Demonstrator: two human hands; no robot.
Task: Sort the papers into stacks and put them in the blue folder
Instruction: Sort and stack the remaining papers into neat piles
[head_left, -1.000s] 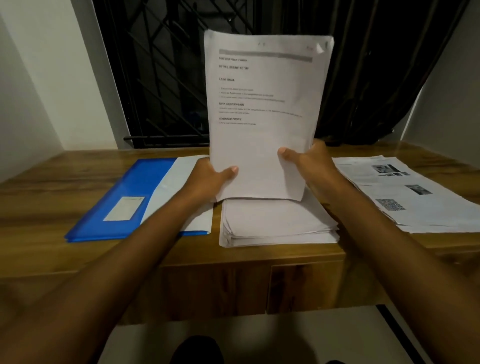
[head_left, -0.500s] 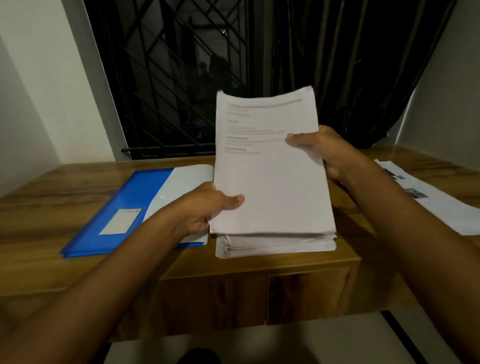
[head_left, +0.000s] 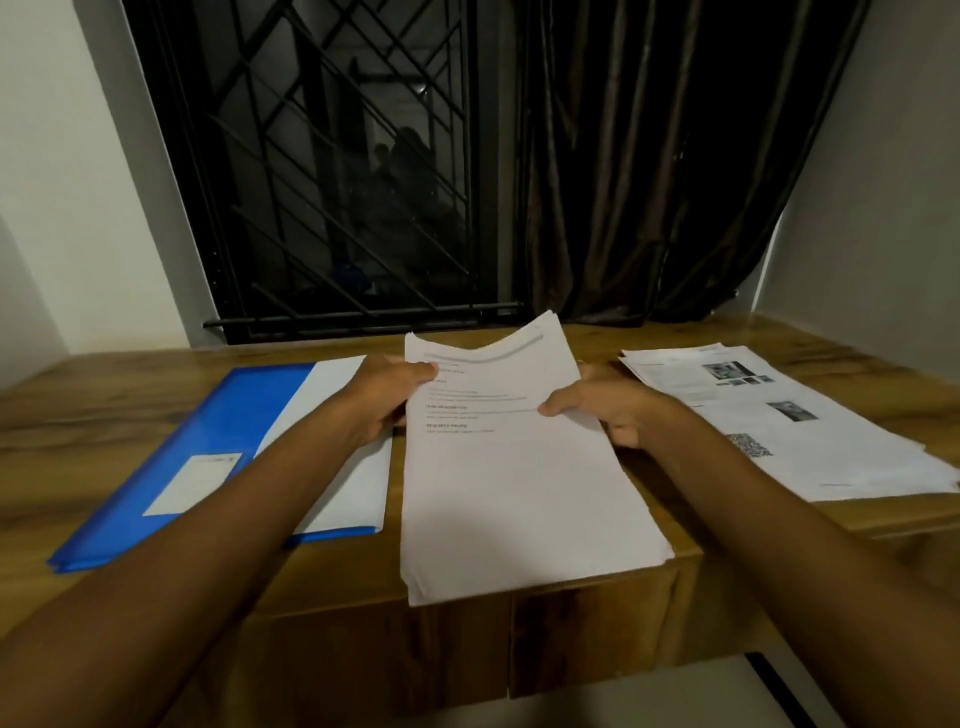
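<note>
Both hands share one load: the left hand (head_left: 387, 402) and the right hand (head_left: 610, 410) each keep a pinching grip, thumb on top, on the side edges of the upper sheets of the thick white stack of text-printed papers (head_left: 519, 499). Those sheets are lifted and bowed at their far end, while the near end rests on the stack. The stack lies mid-way along the brown wooden desk (head_left: 104, 410) and reaches its front edge.

Just left of it lies the flat blue plastic folder (head_left: 228, 421), with a plain white sheet (head_left: 337, 447) showing at its right side; whether that sheet is inside cannot be told. To the right, apart, sits a looser white pile printed with photographs (head_left: 810, 447).

Sorting looks well advanced, with two piles formed. Filing them into the folder appears largely left to do.
</note>
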